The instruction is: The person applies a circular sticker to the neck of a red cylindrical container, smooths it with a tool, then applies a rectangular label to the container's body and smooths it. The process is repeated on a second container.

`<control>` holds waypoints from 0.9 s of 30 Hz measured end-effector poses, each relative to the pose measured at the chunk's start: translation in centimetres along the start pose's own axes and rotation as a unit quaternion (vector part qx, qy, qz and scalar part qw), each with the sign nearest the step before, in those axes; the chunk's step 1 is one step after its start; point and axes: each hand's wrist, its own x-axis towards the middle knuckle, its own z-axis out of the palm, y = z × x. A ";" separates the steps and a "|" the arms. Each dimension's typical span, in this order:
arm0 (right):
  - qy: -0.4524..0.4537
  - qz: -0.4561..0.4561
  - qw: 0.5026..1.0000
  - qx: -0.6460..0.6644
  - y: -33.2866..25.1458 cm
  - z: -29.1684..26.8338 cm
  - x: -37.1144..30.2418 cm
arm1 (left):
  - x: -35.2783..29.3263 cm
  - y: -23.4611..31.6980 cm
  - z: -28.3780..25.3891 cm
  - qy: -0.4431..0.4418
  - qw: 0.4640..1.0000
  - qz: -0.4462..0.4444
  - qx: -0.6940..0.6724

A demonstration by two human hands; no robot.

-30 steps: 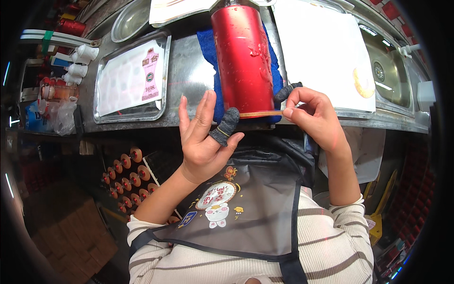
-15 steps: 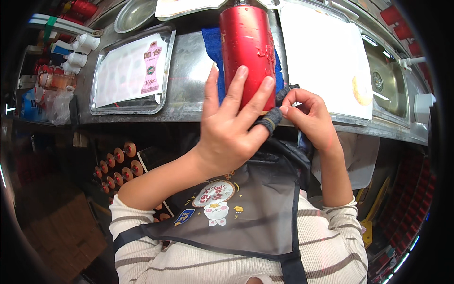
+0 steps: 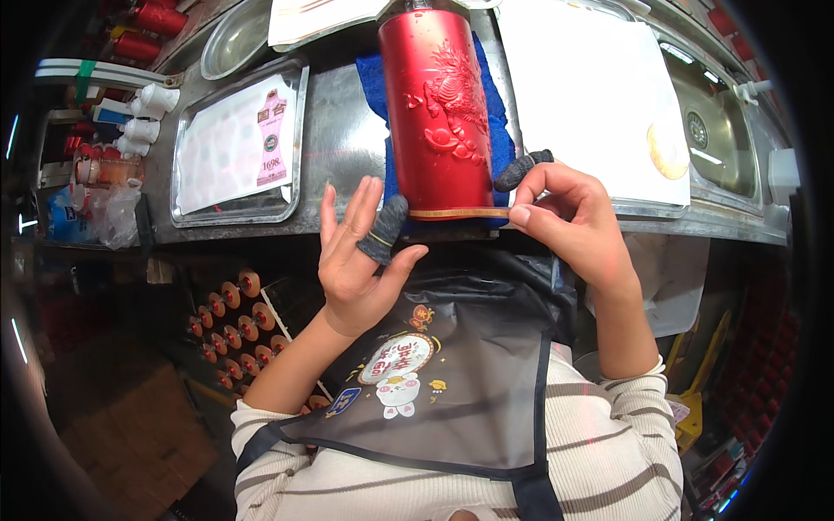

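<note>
A glossy red bottle (image 3: pixel 434 122) with a raised relief lies on a blue towel (image 3: pixel 373 87), its neck pointing away from me and its base toward me. Along the base edge runs a thin gold strip (image 3: pixel 460 213). Its right end is pinched between the thumb and a finger of my right hand (image 3: pixel 578 213), just off the bottle's lower right corner. My left hand (image 3: pixel 352 269) is held left of the base with fingers spread, holding nothing. Each hand wears a dark finger cot, the left one (image 3: pixel 383 230) close to the bottle's base.
On the metal counter, left of the towel, sits a clear tray (image 3: pixel 300 130) with a printed sheet. A metal bowl (image 3: pixel 228 52) stands behind it. White paper (image 3: pixel 582 113) lies to the right, beside a sink (image 3: pixel 717 165). Below the counter at left are several round-ended pieces (image 3: pixel 230 314) in rows.
My left hand has come off the bottle and moved down and left. The bottle has rolled, bringing its relief into view. The gold strip now shows along the base, held by my right hand.
</note>
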 end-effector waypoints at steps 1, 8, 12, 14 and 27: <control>0.001 -0.004 1.000 0.009 -0.3 0.1 -0.2 | -0.2 -0.2 0.1 -0.002 1.000 0.003 0.003; 0.027 0.025 0.998 0.047 1.1 -0.1 0.1 | 0.8 0.4 0.2 -0.001 0.998 0.061 0.011; 0.039 0.017 0.998 0.041 1.3 0.2 0.3 | 1.9 1.0 0.0 -0.010 0.996 0.084 0.037; 0.047 -0.002 0.998 0.039 1.7 0.5 0.4 | 2.6 1.7 -0.2 -0.024 0.994 0.091 0.050; 0.012 0.007 1.000 0.014 2.2 0.3 0.8 | 5.2 2.3 1.9 0.037 0.994 0.081 0.055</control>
